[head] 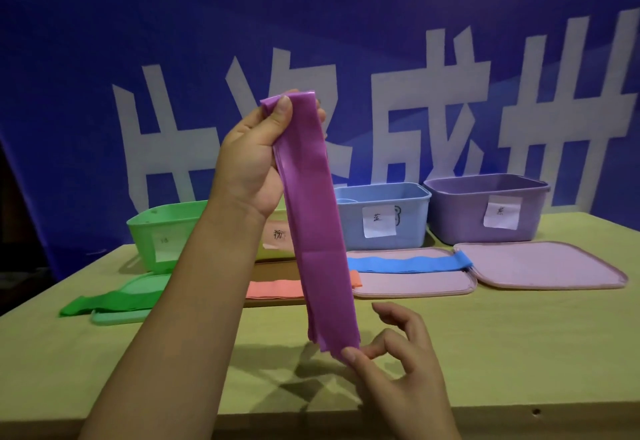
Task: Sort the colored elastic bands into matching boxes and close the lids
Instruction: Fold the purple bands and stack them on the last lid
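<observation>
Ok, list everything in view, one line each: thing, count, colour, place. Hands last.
purple band: one, purple, held up over the table's middle, hanging folded
green band: one, green, lying on the green lid at the left
pink band: one, salmon pink, flat on the table behind the purple band
blue band: one, blue, across the pink lid below the blue box
boxes: four, open, in a back row; green box, a yellowish box mostly hidden, blue box, purple box
lids: three seen, green lid and two pink lids
table: one, pale wood
banner: one, blue, white characters, behind
left hand: grips the band's top
right hand: pinches its bottom end
</observation>
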Available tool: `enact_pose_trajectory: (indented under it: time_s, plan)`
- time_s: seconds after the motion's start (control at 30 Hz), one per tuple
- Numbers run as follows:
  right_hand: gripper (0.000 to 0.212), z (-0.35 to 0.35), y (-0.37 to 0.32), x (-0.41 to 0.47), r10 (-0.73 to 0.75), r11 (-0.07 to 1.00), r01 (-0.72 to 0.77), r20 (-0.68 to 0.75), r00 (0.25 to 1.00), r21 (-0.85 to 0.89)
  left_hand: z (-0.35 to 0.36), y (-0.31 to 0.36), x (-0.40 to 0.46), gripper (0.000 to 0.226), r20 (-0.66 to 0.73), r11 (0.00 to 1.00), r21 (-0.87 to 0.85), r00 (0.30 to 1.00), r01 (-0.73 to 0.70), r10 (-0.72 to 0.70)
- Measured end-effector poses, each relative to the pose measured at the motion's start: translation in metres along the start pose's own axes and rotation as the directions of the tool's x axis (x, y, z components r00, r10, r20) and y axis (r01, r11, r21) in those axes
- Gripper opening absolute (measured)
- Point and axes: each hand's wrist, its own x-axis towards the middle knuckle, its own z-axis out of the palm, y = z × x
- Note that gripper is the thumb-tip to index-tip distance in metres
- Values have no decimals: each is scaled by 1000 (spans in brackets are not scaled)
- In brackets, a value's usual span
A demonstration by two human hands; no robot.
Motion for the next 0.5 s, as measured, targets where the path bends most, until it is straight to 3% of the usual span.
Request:
enact_pose_trajectory:
  time_s: [0.13,0.27,0.5]
  plan:
    - [23,0,-7,10,99,991,-116,222,970,68,8,2,-6,20,81,999,-15,996,46,-45]
    - [23,-3,-7,22,113,992,-122,207,972,34,10,8,-10,22,144,997,-25,987,73,-69]
    - [24,0,-3,20,159,966,-206,270,950,158,9,14,-9,23,168,996,-8,982,87,-85]
